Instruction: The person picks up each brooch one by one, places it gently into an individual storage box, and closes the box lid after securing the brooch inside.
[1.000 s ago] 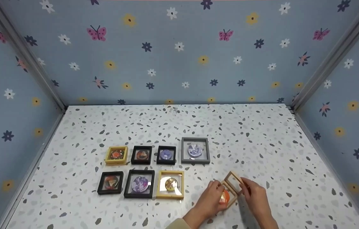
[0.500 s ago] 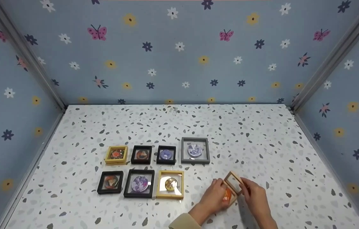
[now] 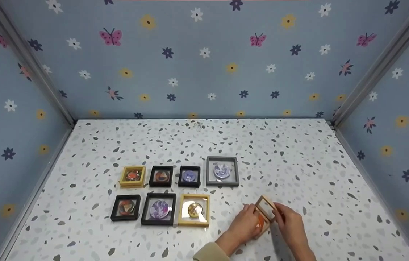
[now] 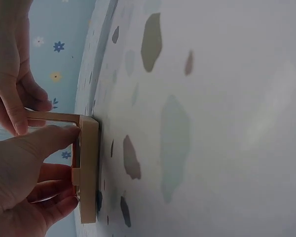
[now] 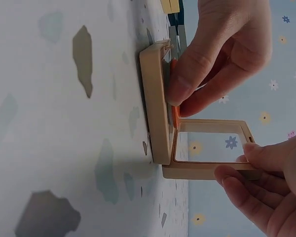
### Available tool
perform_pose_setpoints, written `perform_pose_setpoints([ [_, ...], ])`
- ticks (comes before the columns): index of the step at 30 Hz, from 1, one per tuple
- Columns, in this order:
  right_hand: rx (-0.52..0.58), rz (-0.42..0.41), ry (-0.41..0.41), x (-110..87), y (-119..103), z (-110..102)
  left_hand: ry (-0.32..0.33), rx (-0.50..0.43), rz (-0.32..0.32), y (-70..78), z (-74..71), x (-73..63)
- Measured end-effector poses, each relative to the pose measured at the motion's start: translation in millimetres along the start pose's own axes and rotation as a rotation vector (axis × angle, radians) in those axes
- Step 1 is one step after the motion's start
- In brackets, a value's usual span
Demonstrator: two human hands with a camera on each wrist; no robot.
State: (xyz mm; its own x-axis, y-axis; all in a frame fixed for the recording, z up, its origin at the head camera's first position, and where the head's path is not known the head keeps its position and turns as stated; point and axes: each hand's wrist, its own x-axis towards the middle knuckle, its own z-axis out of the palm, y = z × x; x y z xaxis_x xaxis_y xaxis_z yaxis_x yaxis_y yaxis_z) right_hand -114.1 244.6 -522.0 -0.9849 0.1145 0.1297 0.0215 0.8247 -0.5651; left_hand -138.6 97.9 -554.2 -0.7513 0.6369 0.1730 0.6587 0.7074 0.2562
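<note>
A tan hinged display frame (image 3: 263, 232) lies unfolded on the speckled table, one half flat and its clear-windowed lid (image 5: 212, 140) standing up. Over the flat half, my left hand (image 3: 243, 224) holds an orange disc (image 5: 175, 114) between thumb and fingers, hiding much of it in the head view. The disc sits close against the film inside. My right hand (image 3: 291, 223) pinches the outer edge of the raised lid. In the left wrist view, the left thumb (image 4: 59, 138) reaches near the hinge corner, with the other fingers lower along the frame.
Left of the hands stand two rows of display frames with round discs inside: a grey frame (image 3: 237, 172), yellow frames including one in front (image 3: 208, 217), and several black frames such as the large one (image 3: 143, 210). Flower-patterned walls (image 3: 204, 72) enclose the table.
My left hand has shifted slightly right and forward over the flat half, covering more of the orange disc. My right hand keeps the lid raised in the same place.
</note>
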Motion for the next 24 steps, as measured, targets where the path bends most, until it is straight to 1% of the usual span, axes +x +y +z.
perform_pose_setpoints([
  [4,0.001,-0.009,0.004,-0.3,0,0,0.026,0.046,0.018,0.0,-0.1,-1.0],
  [6,0.004,-0.021,0.012,-0.8,1,1,0.029,0.045,0.013,-0.4,0.5,-1.5],
  [9,0.015,-0.039,0.031,-1.7,1,2,0.021,0.004,-0.005,-1.6,1.4,-2.7],
  [12,0.017,-0.038,0.032,-2.1,1,2,0.030,-0.048,-0.021,-3.7,2.2,-4.8],
  [16,0.003,-0.010,0.005,-1.4,0,2,0.051,-0.143,-0.034,-7.9,-0.4,-9.3],
  [19,-0.003,0.010,-0.020,-0.7,-1,2,0.041,-0.204,-0.058,-12.1,-4.6,-13.8],
  [24,-0.012,0.047,-0.048,0.5,-2,1,0.034,-0.213,-0.099,-20.4,-10.2,-20.8],
])
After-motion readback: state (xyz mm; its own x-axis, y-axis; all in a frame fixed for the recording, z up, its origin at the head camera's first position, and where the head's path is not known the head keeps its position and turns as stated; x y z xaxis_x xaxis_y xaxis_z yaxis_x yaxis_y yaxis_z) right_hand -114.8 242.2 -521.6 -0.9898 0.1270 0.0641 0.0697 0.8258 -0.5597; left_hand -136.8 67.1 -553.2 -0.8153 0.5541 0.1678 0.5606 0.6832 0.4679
